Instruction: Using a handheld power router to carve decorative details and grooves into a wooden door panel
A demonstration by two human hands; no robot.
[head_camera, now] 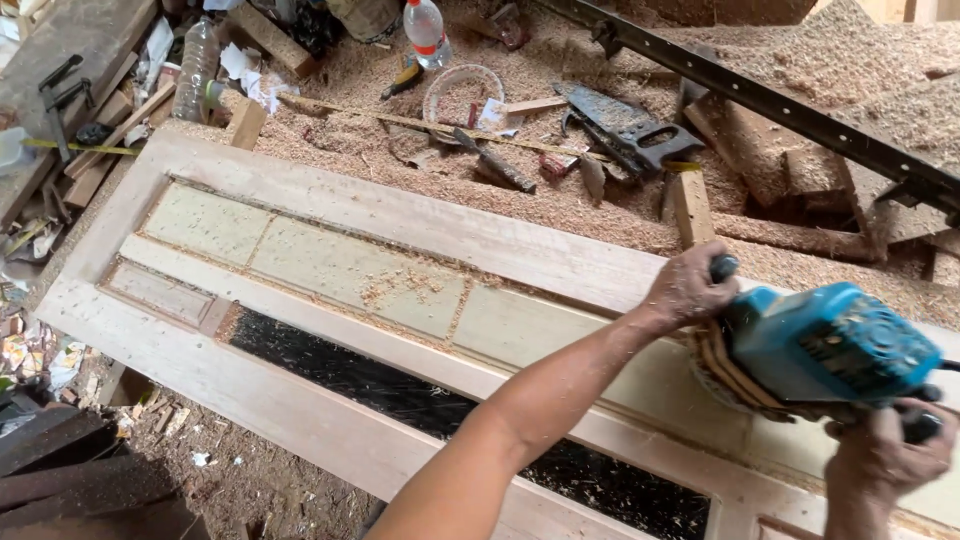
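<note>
Two hands grip one blue power sander (825, 350). The right hand (885, 455), nearest at about 4 o'clock, is closed on its rear grip; the left hand (690, 290) is wrapped round the front knob at 3 o'clock. The tool sits on the wooden door frame (420, 215) — long axis running 10 to 4 — with a handsaw (625, 125) far off at 1 o'clock.

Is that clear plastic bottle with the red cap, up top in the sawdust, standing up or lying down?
Standing up. The plastic bottle has its red cap at the top and its base down in the sawdust, leaning slightly.
</note>
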